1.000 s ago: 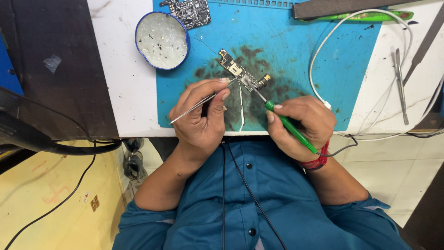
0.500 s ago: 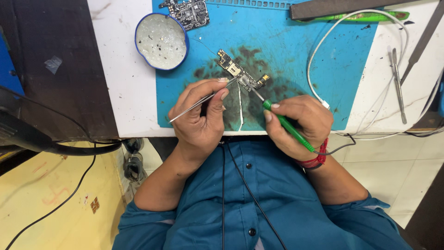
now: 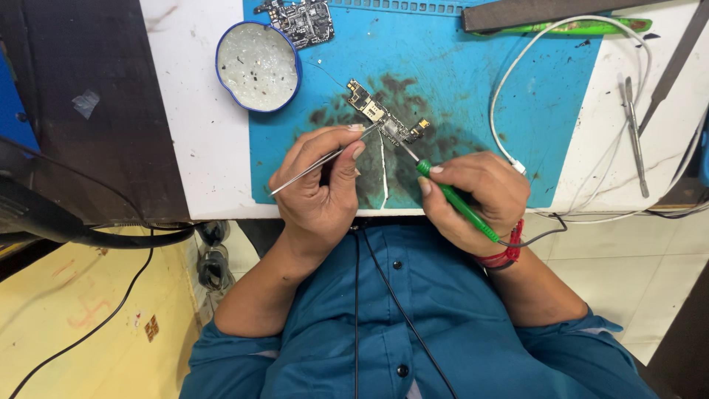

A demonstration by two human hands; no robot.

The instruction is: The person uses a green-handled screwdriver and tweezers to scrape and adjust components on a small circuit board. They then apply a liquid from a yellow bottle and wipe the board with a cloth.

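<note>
A small phone circuit board [image 3: 380, 118] lies on a blue work mat [image 3: 458, 81] that is stained dark around it. My left hand [image 3: 321, 188] pinches metal tweezers [image 3: 325, 157], whose tips touch the board's lower edge. My right hand [image 3: 473, 196] grips a green-handled soldering iron [image 3: 454, 199], and its metal tip meets the board right beside the tweezer tips. A black cord runs from the iron's handle off to the right.
A blue-rimmed round tin [image 3: 257, 65] of pale paste sits left of the board. A second circuit board [image 3: 299, 18] lies at the mat's top edge. A white cable [image 3: 509, 81], spare tweezers [image 3: 635, 133] and a green tool [image 3: 583, 27] lie to the right.
Both hands stay at the board. The tweezers and the iron tip shift only slightly; nothing was picked up or let go.
</note>
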